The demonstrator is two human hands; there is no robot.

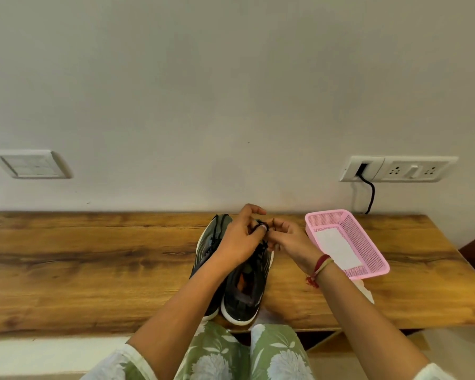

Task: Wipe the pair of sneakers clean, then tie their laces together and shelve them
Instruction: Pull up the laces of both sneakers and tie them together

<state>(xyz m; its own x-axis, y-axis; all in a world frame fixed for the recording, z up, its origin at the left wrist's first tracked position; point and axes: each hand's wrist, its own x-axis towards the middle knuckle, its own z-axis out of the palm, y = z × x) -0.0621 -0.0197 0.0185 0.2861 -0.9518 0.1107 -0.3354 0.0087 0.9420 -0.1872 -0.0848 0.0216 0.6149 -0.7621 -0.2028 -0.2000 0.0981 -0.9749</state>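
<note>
Two dark green sneakers with white soles stand side by side on the wooden table (93, 270), toes toward the wall. The left sneaker (209, 242) is partly hidden under my left forearm; the right sneaker (247, 286) shows its open heel. Above their fronts, my left hand (239, 239) and my right hand (288, 237) meet, both pinching the black laces (261, 224), which loop between the fingertips. More lace trails over the left sneaker's toe.
A pink mesh basket (368, 242) with a white cloth (336, 246) inside sits right of the shoes. Another white cloth (366, 292) lies by my right forearm. Wall sockets (398, 168) with a black cable are behind the basket.
</note>
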